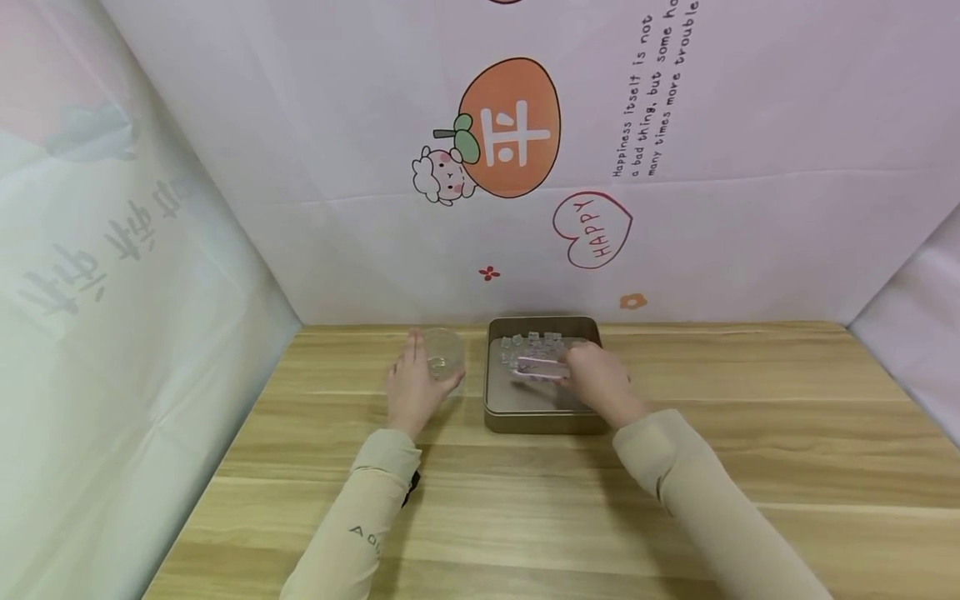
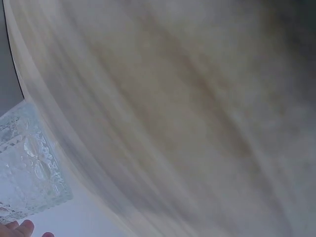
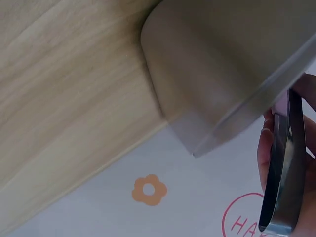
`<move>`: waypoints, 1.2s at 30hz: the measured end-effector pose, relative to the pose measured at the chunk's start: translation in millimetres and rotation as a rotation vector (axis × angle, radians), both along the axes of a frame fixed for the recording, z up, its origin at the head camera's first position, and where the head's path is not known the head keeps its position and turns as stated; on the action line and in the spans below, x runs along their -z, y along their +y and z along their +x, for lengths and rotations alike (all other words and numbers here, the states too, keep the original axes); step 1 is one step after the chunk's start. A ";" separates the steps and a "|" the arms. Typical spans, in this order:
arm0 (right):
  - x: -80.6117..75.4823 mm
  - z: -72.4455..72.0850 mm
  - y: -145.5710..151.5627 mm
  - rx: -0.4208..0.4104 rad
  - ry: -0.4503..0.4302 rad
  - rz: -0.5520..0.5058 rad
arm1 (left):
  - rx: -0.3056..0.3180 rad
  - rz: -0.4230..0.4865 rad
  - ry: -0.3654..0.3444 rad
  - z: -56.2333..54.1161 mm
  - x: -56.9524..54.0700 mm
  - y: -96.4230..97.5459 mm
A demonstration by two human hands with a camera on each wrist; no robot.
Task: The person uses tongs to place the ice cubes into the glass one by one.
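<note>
My left hand [image 1: 416,390] holds a clear glass [image 1: 448,343], fingers along its left side and thumb at its near right. The left wrist view shows the glass's patterned wall [image 2: 29,168], with a few fingertips [image 2: 22,228] beside it. Over the rectangular metal tin [image 1: 546,423], my right hand [image 1: 600,383] grips a pair of tongs [image 1: 536,376], their two arms apart and pointing left. Several clear cubes [image 1: 534,338] lie in the far part of the tin, close to the tong tips. In the right wrist view, the bent metal end of the tongs [image 3: 286,168] shows against the fingers.
Both hands work over a wood-grain table [image 1: 480,517], the glass standing left of the tin. A printed white sheet [image 1: 360,258] rises behind the table's back edge, and another white sheet [image 1: 150,333] hangs along the left side.
</note>
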State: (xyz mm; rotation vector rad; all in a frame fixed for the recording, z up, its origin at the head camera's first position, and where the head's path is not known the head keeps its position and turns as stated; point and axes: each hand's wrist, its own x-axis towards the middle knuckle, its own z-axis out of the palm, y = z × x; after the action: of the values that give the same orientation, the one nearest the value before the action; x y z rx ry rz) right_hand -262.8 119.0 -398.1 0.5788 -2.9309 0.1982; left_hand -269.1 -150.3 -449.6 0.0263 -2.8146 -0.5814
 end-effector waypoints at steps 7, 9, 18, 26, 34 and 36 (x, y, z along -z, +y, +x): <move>5.6 -3.0 -6.9 0.038 -0.028 -0.028 | 0.016 0.009 -0.005 0.3 0.8 3.7; 7.0 -3.5 -8.7 0.041 -0.027 -0.026 | 0.019 0.006 -0.008 0.2 1.2 4.6; 11.1 -5.2 -19.0 0.048 -0.044 -0.017 | 0.019 -0.014 0.005 -0.2 2.4 4.6; 13.0 -2.1 -21.6 0.062 -0.020 -0.019 | 0.021 0.004 -0.005 -0.2 1.8 6.1; 14.0 -1.5 -19.6 0.070 -0.021 -0.025 | 0.020 0.002 -0.015 0.1 2.4 6.1; 15.0 -2.3 -18.9 0.073 -0.024 -0.023 | 0.023 -0.008 -0.027 0.5 1.6 5.7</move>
State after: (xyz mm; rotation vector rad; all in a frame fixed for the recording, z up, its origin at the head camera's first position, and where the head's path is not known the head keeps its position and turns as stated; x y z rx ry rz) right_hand -265.1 100.1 -413.1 0.4684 -2.9621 0.2321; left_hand -268.6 -144.6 -451.2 0.0000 -2.8465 -0.5788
